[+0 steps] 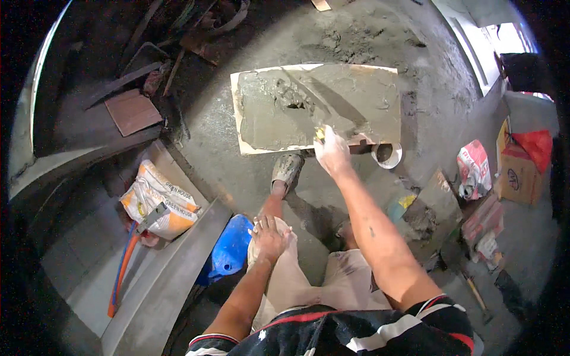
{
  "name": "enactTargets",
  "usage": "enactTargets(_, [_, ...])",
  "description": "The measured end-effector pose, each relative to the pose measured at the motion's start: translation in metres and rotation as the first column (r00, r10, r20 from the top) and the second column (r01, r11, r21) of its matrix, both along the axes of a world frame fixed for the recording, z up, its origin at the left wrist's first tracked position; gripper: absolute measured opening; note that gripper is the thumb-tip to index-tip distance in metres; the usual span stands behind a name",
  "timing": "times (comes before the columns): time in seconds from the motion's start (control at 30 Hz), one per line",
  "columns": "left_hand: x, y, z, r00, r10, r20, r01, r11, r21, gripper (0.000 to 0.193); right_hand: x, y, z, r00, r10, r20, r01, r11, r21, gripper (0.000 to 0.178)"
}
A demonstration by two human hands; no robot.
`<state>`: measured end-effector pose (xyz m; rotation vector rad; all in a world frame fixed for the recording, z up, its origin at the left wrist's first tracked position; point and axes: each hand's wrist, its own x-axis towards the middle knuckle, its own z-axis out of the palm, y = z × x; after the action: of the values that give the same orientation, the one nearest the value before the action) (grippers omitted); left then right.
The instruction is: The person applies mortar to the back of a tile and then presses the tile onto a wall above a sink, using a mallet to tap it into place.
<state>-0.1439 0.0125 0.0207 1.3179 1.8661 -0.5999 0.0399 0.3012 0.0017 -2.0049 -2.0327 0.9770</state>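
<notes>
I find right hand (pixel 333 155) gripping yellow tool (pixel 320 134); left hand (pixel 270 240) open on knee (pixel 289 237). Slab (pixel 246 149) appears heavy, its mortar (pixel 261 113) soft, slippery: best held by bare left edge (pixel 237 113).

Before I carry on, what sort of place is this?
Probably a room under construction or renovation: wet-looking grey paste covers most of a rectangular slab, more grey mix lies beyond it, and a white-and-orange sack lies at left.
</notes>
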Motion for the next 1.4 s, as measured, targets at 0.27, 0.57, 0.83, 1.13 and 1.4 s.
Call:
enactTargets(0.27, [0.0, 0.004, -0.003, 1.0, 0.025, 0.003, -0.025, 0.999, -0.022, 0.094, 0.042, -0.003, -0.007, 0.991, -0.132, -0.023, 0.119, 0.948, -0.294, 0.046])
enactTargets(0.57, [0.002, 0.004, 0.003, 1.0, 0.003, 0.0, -0.003, 0.998, -0.067, 0.091, 0.09, 0.011, -0.01, 0.989, -0.04, 0.139, 0.096, 0.902, -0.421, 0.056])
enactTargets(0.83, [0.007, 0.004, 0.001, 0.999, -0.042, 0.011, 0.043, 0.996, -0.073, 0.09, 0.033, 0.045, -0.005, 0.991, 0.12, 0.057, -0.084, 0.9, -0.428, 0.057])
enactTargets(1.13, [0.006, 0.015, 0.005, 0.998, 0.048, 0.028, -0.045, 0.993, -0.108, 0.093, 0.101, 0.005, 0.003, 0.723, -0.662, -0.197, 0.341, 0.59, -0.732, 0.052])
enactTargets(1.4, [0.004, 0.017, 0.006, 0.999, -0.039, 0.016, 0.041, 0.99, -0.135, 0.09, 0.0, -0.019, -0.022, 0.49, -0.815, -0.31, 0.185, 0.444, -0.877, 0.042])
